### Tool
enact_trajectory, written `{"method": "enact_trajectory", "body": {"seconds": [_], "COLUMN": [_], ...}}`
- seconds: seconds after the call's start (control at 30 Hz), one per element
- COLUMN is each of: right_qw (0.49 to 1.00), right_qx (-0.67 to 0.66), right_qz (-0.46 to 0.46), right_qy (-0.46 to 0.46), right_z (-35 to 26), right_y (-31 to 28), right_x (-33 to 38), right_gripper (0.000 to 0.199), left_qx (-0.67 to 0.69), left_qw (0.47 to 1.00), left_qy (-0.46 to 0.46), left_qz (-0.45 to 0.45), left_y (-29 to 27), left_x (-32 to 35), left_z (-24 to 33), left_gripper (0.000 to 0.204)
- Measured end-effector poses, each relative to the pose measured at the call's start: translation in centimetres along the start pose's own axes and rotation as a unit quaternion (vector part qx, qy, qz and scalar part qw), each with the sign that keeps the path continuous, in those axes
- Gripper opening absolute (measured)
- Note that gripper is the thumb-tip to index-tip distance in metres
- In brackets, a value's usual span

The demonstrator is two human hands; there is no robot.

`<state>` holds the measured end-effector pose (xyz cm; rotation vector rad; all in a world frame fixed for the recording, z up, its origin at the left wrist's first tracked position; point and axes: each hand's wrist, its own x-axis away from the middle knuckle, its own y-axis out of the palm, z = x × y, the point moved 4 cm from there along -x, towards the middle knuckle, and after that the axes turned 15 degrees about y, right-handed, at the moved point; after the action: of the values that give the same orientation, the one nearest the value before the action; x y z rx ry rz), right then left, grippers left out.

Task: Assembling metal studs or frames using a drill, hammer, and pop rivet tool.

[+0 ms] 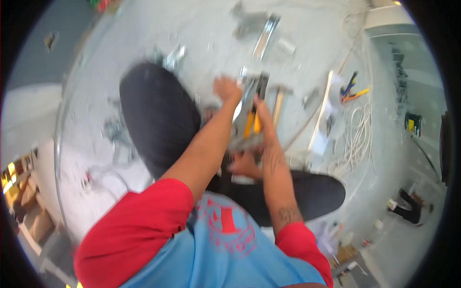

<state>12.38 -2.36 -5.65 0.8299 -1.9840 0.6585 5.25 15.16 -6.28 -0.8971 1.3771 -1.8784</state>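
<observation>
Both arms reach forward over the floor between my crossed legs. My left hand point(227, 89) is smeared by motion, its fingers unclear, beside a shiny metal piece point(247, 89). My right hand point(260, 106) is seen edge-on, against a tool with a black upper part point(262, 85) and yellow handles point(249, 124); whether it grips the tool is hidden. Just right of that lies a hammer point(278, 105) with a wooden handle. One bare foot point(246, 164) shows below the right forearm.
Ahead lies a long metal strip point(266, 37). To the right are yellow-and-blue-handled tools point(353, 91), a long pale strip point(321, 113) and a coil of white cable point(357, 139). Metal pieces point(117, 134) lie left of my left knee point(156, 105). A wooden shelf point(31, 206) stands far left.
</observation>
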Motion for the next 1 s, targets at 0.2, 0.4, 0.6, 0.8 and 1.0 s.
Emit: {"method": "enact_trajectory", "body": {"seconds": [0.2, 0.4, 0.6, 0.8, 1.0], "right_qw": [0.995, 0.987, 0.996, 0.96, 0.967], "right_qx": [-0.074, -0.109, -0.052, 0.133, 0.126], "right_qz": [0.022, 0.008, 0.077, 0.223, 0.196], "right_qy": [-0.055, -0.119, -0.003, -0.104, -0.106], "right_z": [-0.5, -2.0, -2.7, -2.9, -1.3], "right_y": [2.5, 2.4, 2.0, 2.1, 2.2], "right_x": [-1.5, 1.4, 2.9, 5.1, 1.6], "right_gripper": [0.055, 0.062, 0.066, 0.069, 0.064], "left_qx": [0.023, 0.077, 0.205, 0.057, -0.102], "left_qw": [0.93, 0.96, 0.913, 0.878, 0.92], "left_qy": [0.286, 0.257, 0.066, 0.086, 0.341], "left_qz": [-0.232, -0.078, -0.347, -0.468, -0.167], "left_y": [3.4, 5.1, 9.6, 13.0, 3.0], "left_x": [-6.1, -5.6, -7.6, -11.2, -8.8], "left_z": [-3.6, -5.3, -7.2, -8.2, -4.8], "left_gripper": [0.048, 0.052, 0.059, 0.054, 0.023]}}
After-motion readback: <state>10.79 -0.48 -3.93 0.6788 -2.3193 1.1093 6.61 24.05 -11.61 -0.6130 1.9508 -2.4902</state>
